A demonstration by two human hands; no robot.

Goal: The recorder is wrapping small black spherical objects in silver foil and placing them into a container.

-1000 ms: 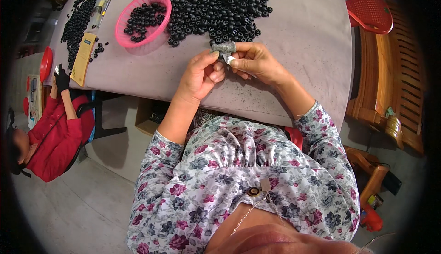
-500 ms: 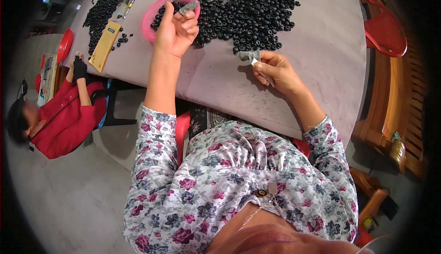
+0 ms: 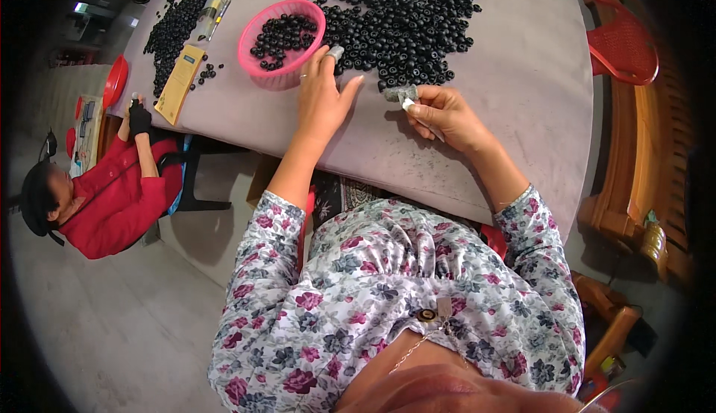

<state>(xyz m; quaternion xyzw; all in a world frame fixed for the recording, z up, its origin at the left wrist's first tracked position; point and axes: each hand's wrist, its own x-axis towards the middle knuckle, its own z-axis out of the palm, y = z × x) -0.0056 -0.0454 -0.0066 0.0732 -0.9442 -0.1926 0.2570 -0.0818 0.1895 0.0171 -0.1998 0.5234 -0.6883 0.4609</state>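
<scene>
My left hand (image 3: 324, 99) is open over the table beside a pink basket (image 3: 277, 79). Its thumb points toward the pile, and a grey wrap covers one fingertip close to the black beads. The beads (image 3: 403, 21) are small, round and shiny, many with a pale mark or hole in the centre. More of them lie inside the basket. At the pile's near edge, my right hand (image 3: 447, 118) is closed on a slim white tool (image 3: 424, 119), gripped between thumb and fingers; its tip is too small to make out. Grey wrap also covers its index finger.
A second bead heap (image 3: 175, 36) spreads along the table's left, near a yellow card (image 3: 179, 85) and pens (image 3: 218, 19). A person in red (image 3: 123, 196) with a black glove sits at the left. A red chair (image 3: 625, 47) and wooden bench (image 3: 634, 152) stand right.
My left hand has come away from over the basket, moving right and down, and its curled fingers have opened out. My right hand has stayed nearly in place, keeping the white tool.
</scene>
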